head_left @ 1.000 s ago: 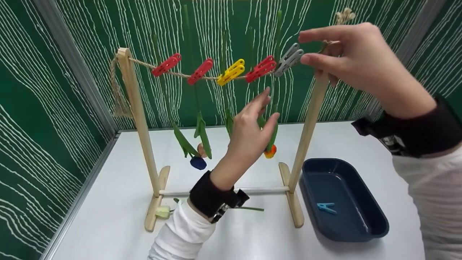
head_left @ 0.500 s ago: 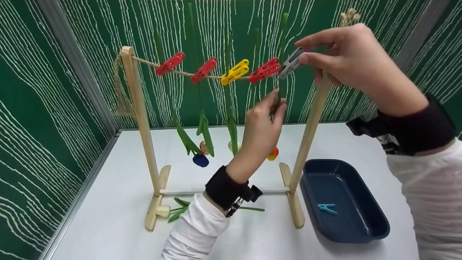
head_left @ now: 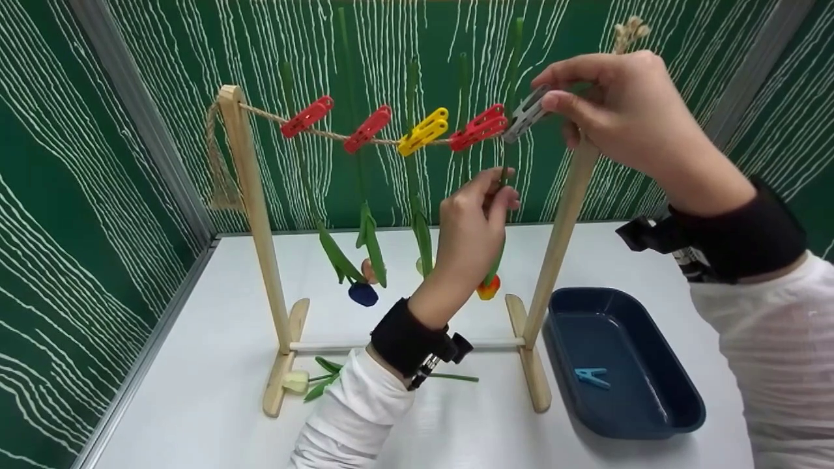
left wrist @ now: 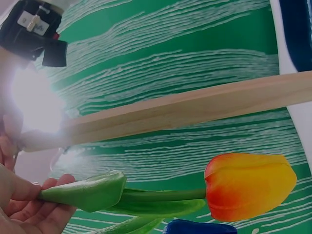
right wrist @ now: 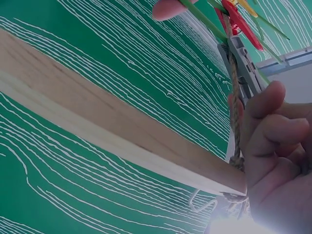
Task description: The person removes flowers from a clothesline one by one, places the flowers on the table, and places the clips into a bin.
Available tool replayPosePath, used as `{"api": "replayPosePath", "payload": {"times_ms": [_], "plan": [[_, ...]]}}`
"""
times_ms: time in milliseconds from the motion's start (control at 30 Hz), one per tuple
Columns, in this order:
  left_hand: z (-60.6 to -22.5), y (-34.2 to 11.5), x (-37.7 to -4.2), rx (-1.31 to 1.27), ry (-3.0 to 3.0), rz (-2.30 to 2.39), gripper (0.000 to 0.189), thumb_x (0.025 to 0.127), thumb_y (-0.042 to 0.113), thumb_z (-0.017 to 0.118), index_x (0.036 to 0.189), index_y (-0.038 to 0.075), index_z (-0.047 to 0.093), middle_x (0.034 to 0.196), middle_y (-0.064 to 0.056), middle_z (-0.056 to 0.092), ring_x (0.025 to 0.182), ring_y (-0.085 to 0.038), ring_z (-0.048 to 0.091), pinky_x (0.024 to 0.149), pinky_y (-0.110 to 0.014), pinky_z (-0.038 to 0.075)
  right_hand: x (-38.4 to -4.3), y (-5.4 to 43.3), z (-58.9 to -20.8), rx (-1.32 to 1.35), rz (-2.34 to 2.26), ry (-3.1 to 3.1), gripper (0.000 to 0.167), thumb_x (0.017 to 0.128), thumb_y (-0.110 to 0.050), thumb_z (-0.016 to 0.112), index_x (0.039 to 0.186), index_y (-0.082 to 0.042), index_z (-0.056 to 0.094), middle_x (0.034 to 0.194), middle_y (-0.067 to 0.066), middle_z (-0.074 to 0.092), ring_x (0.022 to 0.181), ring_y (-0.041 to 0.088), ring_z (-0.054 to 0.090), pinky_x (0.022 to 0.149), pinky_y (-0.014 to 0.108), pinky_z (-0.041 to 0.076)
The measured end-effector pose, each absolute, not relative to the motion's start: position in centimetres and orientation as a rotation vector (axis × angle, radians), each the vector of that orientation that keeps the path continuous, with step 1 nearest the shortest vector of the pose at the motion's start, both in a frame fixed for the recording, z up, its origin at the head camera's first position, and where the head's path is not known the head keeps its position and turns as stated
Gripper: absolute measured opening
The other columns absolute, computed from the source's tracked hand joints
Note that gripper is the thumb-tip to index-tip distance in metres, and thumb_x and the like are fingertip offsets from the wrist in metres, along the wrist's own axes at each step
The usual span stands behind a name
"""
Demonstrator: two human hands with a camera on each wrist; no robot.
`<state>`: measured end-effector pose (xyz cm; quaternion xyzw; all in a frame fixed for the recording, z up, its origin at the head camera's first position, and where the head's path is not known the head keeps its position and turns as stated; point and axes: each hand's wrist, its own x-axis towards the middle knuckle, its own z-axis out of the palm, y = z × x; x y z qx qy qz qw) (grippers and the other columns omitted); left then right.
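My right hand [head_left: 625, 111] pinches the handle ends of a grey clothespin [head_left: 526, 114] between thumb and fingers. In the right wrist view, that clothespin [right wrist: 243, 63] sits on the twisted rope [right wrist: 235, 92] beside a green stem. Below it, my left hand [head_left: 472, 225] holds the stem of an upside-down artificial tulip with an orange-yellow bloom [head_left: 488, 287]. The left wrist view shows the same tulip [left wrist: 248, 186], its leaf [left wrist: 87, 191] lying by the fingers. Red clothespins [head_left: 479, 127] and a yellow clothespin [head_left: 423, 131] clip other tulips, head down, along the rope.
A wooden rack [head_left: 256, 215] carries the rope between two posts. One pale tulip [head_left: 296, 382] lies on the white table [head_left: 195, 391] by the rack's left foot. To the right, a dark blue basin [head_left: 625, 426] contains a light blue clothespin [head_left: 591, 376]. Green walls stand behind.
From beside the stem, my left hand has moved up and right and taken hold of it. My right fingers have closed on the grey clothespin's handles. The orange-yellow bloom has shifted slightly.
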<state>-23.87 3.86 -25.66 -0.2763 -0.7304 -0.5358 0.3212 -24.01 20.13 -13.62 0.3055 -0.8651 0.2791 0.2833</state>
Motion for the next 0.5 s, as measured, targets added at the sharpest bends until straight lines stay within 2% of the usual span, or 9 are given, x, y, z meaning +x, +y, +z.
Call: {"api": "replayPosePath", "payload": {"times_ms": [200,500], "plan": [[-25.52,3.82,-23.71,-0.735,-1.911,-1.406,0.019,0.093,0.003,0.058,0.110,-0.003,0.063,0.086,-0.009,0.067,0.077,-0.009,0.065,0.073,-0.010,0.048,-23.98,20.05,-13.67,0.841,0.724,-2.289,0.024,0.093,-0.016,0.058,0.114,-0.007,0.067,0.079,0.001,0.062,0.054,0.012,0.052,0.055,0.016,0.045],[-25.93,3.78,-23.48,-0.785,-1.908,-1.398,0.018,0.092,0.001,0.059,0.108,-0.005,0.063,0.086,-0.009,0.066,0.077,-0.009,0.065,0.072,-0.011,0.049,-23.70,20.27,-13.09,0.835,0.837,-2.175,0.023,0.092,-0.014,0.059,0.109,-0.001,0.068,0.073,0.007,0.057,0.051,0.012,0.047,0.049,0.017,0.041]]}}
